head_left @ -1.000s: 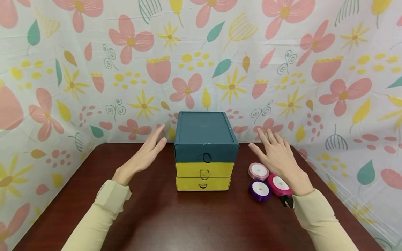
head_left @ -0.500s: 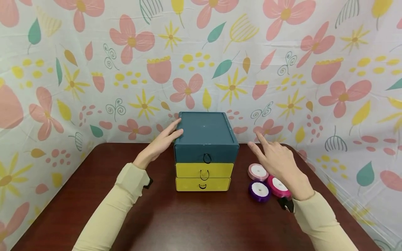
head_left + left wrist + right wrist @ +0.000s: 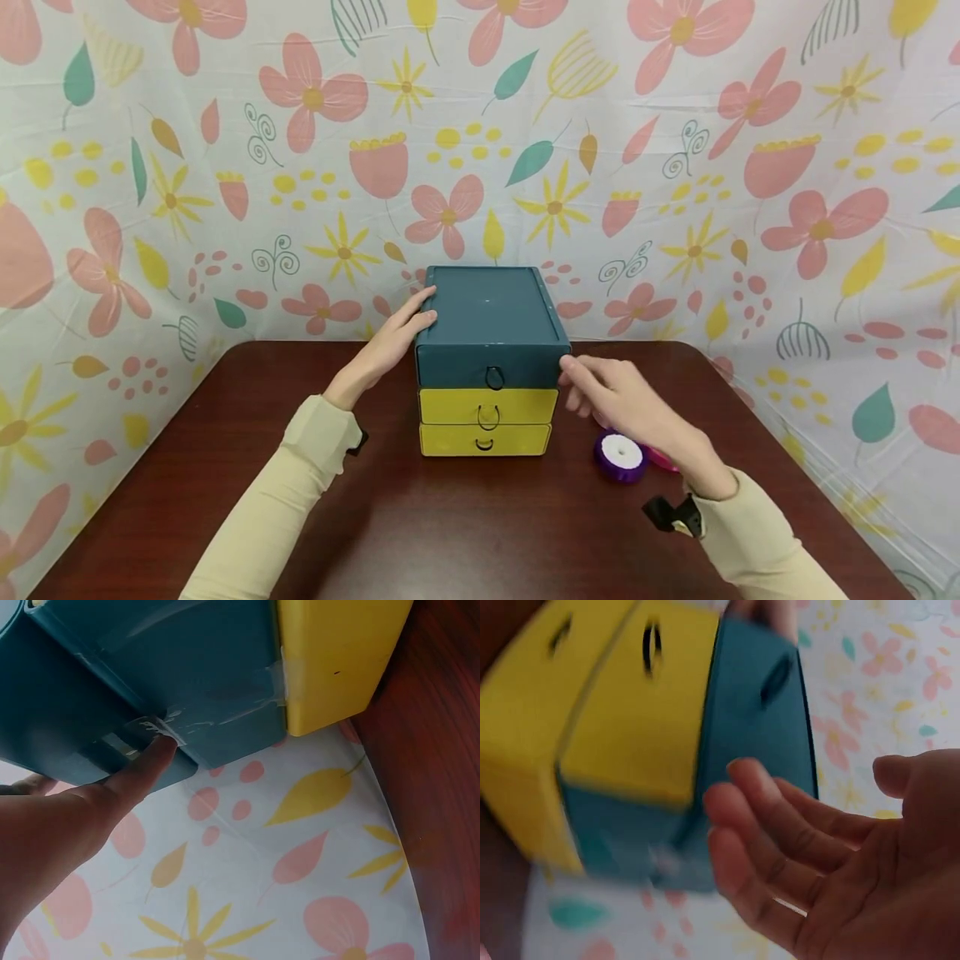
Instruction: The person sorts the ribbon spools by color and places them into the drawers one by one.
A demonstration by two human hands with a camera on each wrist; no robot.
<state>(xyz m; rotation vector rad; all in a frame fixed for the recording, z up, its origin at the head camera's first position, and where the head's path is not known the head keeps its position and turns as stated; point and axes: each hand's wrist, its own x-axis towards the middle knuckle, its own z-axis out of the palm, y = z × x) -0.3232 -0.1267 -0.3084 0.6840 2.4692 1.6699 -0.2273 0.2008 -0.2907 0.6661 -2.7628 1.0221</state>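
Note:
A small stacked drawer box stands mid-table, with a dark teal top drawer (image 3: 453,367) over two yellow drawers (image 3: 450,407). Each front carries a black loop pull (image 3: 494,378). Extended fingers of my left hand (image 3: 384,346) rest along the left edge of the teal lid (image 3: 487,304); the left wrist view has a fingertip pressed at clear tape (image 3: 171,724) on the teal side. Close by the front right corner of the teal drawer, my right hand (image 3: 626,402) has loosely bent fingers and nothing in its grasp. Its palm shows in the right wrist view.
Right of the box lies a purple ribbon spool (image 3: 622,456), partly in front of a magenta spool (image 3: 662,459). A pale pink spool is mostly hidden behind the right hand. Floral cloth (image 3: 480,150) hangs behind the dark red wooden table (image 3: 420,525).
My left hand has moved right onto the box's edge and stayed there. The right hand has come left and down from above the spools to the teal drawer's corner, its fingers bending.

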